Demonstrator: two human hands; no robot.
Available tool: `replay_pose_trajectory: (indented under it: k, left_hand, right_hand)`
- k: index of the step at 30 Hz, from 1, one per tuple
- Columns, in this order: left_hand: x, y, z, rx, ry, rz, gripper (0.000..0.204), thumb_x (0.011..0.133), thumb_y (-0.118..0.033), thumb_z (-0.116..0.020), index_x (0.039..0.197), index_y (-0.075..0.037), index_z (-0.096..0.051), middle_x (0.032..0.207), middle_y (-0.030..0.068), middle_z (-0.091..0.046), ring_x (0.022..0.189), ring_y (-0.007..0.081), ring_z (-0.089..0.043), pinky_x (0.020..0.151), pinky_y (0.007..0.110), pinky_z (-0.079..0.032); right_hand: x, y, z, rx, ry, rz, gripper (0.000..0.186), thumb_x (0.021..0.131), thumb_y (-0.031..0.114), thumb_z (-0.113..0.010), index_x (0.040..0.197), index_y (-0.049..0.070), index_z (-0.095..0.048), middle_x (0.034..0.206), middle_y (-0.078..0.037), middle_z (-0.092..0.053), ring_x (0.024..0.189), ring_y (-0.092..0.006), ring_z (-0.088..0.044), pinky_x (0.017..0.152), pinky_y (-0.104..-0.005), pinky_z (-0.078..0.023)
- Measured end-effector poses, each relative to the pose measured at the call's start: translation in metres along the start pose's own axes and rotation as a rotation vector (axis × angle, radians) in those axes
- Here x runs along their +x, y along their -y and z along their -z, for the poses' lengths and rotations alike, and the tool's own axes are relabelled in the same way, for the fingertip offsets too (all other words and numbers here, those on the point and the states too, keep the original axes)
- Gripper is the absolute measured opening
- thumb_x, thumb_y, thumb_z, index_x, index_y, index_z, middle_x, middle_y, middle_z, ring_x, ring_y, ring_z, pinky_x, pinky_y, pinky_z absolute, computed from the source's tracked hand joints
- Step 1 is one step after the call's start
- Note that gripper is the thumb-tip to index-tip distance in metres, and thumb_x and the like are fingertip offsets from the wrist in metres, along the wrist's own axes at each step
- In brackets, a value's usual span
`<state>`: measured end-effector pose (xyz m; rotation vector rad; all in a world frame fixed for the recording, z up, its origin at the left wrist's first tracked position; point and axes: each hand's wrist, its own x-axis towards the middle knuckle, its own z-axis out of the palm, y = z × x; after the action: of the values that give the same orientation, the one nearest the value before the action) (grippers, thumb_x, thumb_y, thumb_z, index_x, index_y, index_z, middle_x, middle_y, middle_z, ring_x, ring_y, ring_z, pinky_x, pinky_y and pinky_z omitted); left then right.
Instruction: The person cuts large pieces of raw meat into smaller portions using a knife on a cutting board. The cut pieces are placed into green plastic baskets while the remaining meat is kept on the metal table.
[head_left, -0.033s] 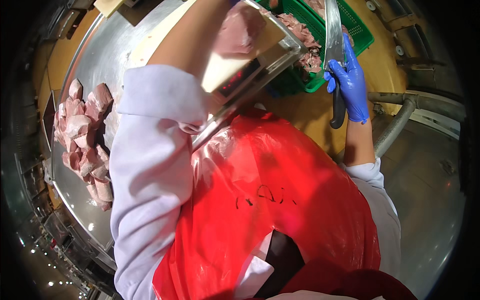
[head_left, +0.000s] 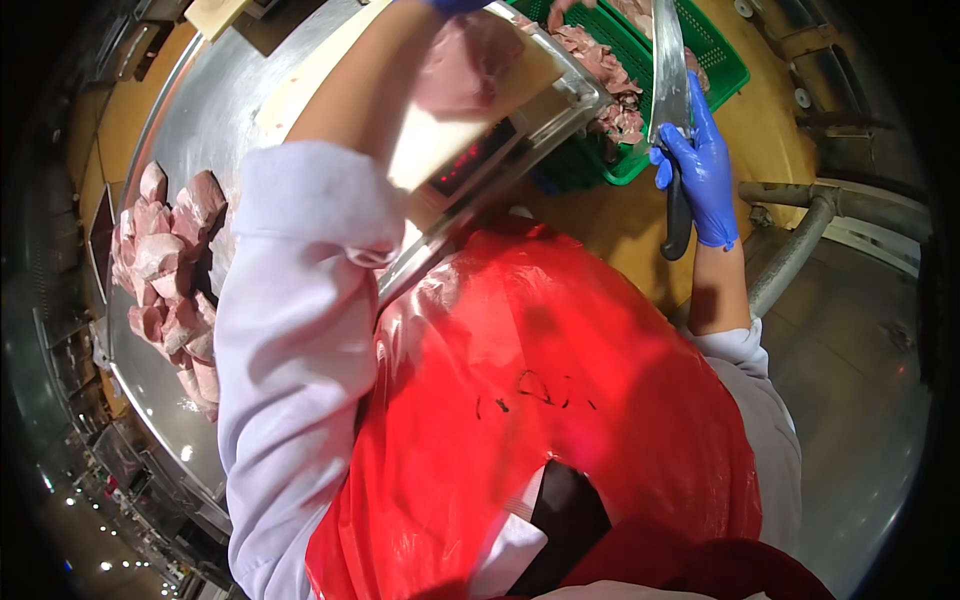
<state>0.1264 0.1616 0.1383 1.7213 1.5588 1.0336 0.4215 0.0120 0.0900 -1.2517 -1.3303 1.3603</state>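
Observation:
My right hand (head_left: 705, 175), in a blue glove, is closed around the black handle of a large knife (head_left: 668, 75). The blade points up and away, over the green basket (head_left: 738, 80). My left forearm reaches across to the top edge, where only a sliver of my blue-gloved left hand (head_left: 460, 4) shows; its fingers are out of the picture. Close to that forearm, a big pink chunk of raw meat (head_left: 472, 68) rests, slightly blurred, above a scale (head_left: 465, 165) with a lit red display.
A pile of raw meat pieces (head_left: 165, 260) lies on the steel table (head_left: 190, 110) at left. Thin meat trimmings (head_left: 600, 70) fill part of the green basket. Metal pipes (head_left: 800, 240) stand right of my right arm. A red apron (head_left: 540, 350) covers my front.
My left forearm has shifted slightly left, and a bit more of the blue glove shows. A strip of meat at the basket's far edge shows more. The right hand and knife barely differ.

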Motion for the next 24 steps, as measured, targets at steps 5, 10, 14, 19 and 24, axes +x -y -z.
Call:
replay_pose_trajectory:
  k: [5, 10, 14, 19, 24]
  left_hand:
    - [-0.023, 0.009, -0.016, 0.649, 0.268, 0.231, 0.08, 0.073, -0.04, -0.072, 0.133, 0.009, -0.049, 0.124, 0.0313, -0.061, 0.116, 0.0412, -0.061, 0.1, 0.042, -0.05]
    - [-0.05, 0.061, -0.035, 0.873, 0.313, 0.301, 0.117, 0.057, -0.054, -0.085, 0.147, 0.0, -0.033, 0.131, 0.0335, -0.052, 0.117, 0.0467, -0.06, 0.096, 0.045, -0.053]
    - [-0.039, 0.111, -0.001, 0.484, 0.2, 0.39, 0.113, 0.06, -0.045, -0.087, 0.146, 0.004, -0.032, 0.127, 0.0309, -0.055, 0.107, 0.0415, -0.064, 0.092, 0.045, -0.055]
    - [-0.045, 0.11, 0.014, -0.749, -0.047, 0.723, 0.052, 0.088, -0.021, -0.063, 0.134, 0.0, -0.049, 0.12, 0.0172, -0.063, 0.111, 0.0277, -0.063, 0.097, 0.042, -0.051]
    - [0.077, 0.032, -0.056, -1.061, 0.057, 0.387, 0.032, 0.096, -0.025, -0.061, 0.122, -0.007, -0.057, 0.114, 0.0103, -0.064, 0.102, 0.026, -0.064, 0.092, 0.039, -0.052]
  right_hand:
    - [0.003, -0.049, 0.075, 0.013, -0.126, -0.124, 0.072, 0.097, -0.001, -0.054, 0.16, 0.015, -0.024, 0.089, -0.009, -0.063, 0.059, -0.0125, -0.059, 0.045, -0.0251, -0.049]
    - [0.024, -0.052, 0.104, 0.044, -0.159, -0.129, 0.071, 0.098, 0.006, -0.056, 0.16, 0.016, -0.023, 0.08, -0.005, -0.06, 0.055, -0.0086, -0.055, 0.046, -0.0219, -0.045]
    - [0.031, -0.054, 0.125, 0.065, -0.145, -0.13, 0.072, 0.098, 0.003, -0.053, 0.161, 0.017, -0.02, 0.079, -0.004, -0.058, 0.055, -0.0085, -0.053, 0.046, -0.0227, -0.045]
    - [0.022, -0.075, 0.171, 0.134, -0.184, -0.121, 0.077, 0.097, -0.003, -0.051, 0.162, 0.019, -0.015, 0.09, -0.005, -0.059, 0.061, -0.0104, -0.055, 0.046, -0.0237, -0.048]
    - [0.026, -0.08, 0.196, 0.106, -0.291, -0.158, 0.078, 0.098, -0.002, -0.052, 0.162, 0.02, -0.012, 0.089, -0.006, -0.058, 0.061, -0.0107, -0.056, 0.047, -0.0239, -0.049]
